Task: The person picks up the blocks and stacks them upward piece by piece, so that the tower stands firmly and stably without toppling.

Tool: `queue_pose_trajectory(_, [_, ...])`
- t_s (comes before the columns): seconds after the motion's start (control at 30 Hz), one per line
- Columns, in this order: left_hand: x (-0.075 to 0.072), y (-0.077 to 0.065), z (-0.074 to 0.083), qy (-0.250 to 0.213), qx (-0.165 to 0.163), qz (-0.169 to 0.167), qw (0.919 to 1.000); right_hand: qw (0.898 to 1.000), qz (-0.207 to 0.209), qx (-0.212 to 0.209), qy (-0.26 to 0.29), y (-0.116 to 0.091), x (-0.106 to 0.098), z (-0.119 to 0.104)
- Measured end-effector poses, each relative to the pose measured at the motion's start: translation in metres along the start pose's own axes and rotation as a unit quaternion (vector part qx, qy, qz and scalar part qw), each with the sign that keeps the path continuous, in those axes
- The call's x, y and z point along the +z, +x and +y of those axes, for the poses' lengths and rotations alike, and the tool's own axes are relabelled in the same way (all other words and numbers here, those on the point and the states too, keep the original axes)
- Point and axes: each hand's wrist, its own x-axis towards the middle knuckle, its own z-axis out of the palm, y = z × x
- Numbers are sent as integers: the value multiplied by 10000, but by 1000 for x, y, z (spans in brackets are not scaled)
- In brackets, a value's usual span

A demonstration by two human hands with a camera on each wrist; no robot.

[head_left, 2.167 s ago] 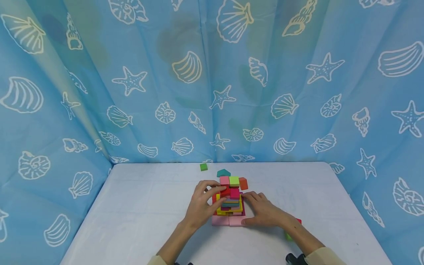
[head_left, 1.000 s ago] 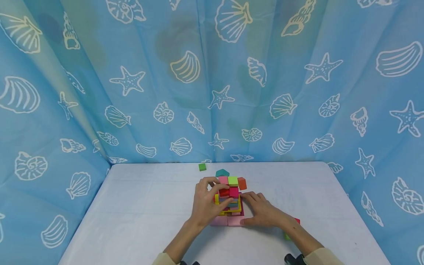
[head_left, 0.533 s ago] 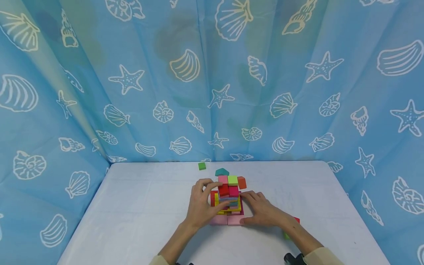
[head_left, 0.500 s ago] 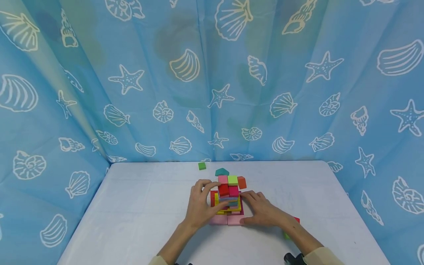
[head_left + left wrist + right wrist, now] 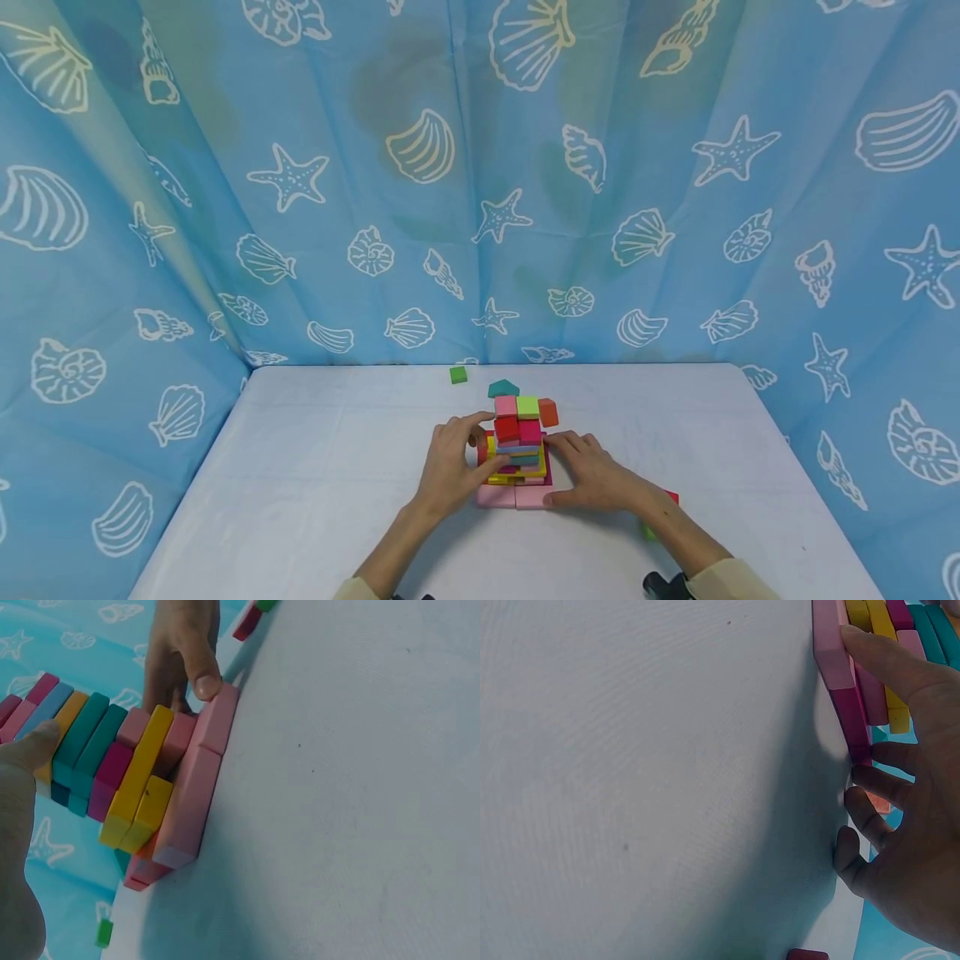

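A layered tower of colored wooden blocks (image 5: pixel 525 460) stands near the table's middle, on long pink blocks (image 5: pixel 496 497). Toward its top, a red block (image 5: pixel 507 431) lies beside a magenta block (image 5: pixel 529 432); a pink block (image 5: pixel 506 407) and a lime block (image 5: pixel 528 407) appear above them. My left hand (image 5: pixel 450 462) is at the tower's left, thumb across its front layers, index finger stretched toward the upper pink block. In the left wrist view the thumb overlaps the blue block (image 5: pixel 46 705). My right hand (image 5: pixel 596 475) rests at the right side, thumb touching the pink base, fingers spread behind.
Behind the tower are a teal block (image 5: pixel 503 388) and an orange block (image 5: pixel 549 412). A small green block (image 5: pixel 458 375) lies near the table's far edge. Red and green blocks (image 5: pixel 649 532) sit partly hidden under my right forearm. A shell-print curtain (image 5: pixel 480 183) hangs behind the white table (image 5: pixel 322 467).
My left hand has drawn back left from the red block, which its fingers covered before and now shows fully. The thumb has slid left along the front. My right hand stays put.
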Motion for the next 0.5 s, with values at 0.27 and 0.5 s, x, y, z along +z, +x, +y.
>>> queue_pose_trajectory(0.27, [1, 2, 1, -282, -88, -101, 9995, 10000, 14, 45, 2, 0, 0, 0])
queue_pose_trajectory(0.5, [-2, 2, -5, -763, -276, -125, 9966, 9999, -43, 75, 73, 0, -1, -1])
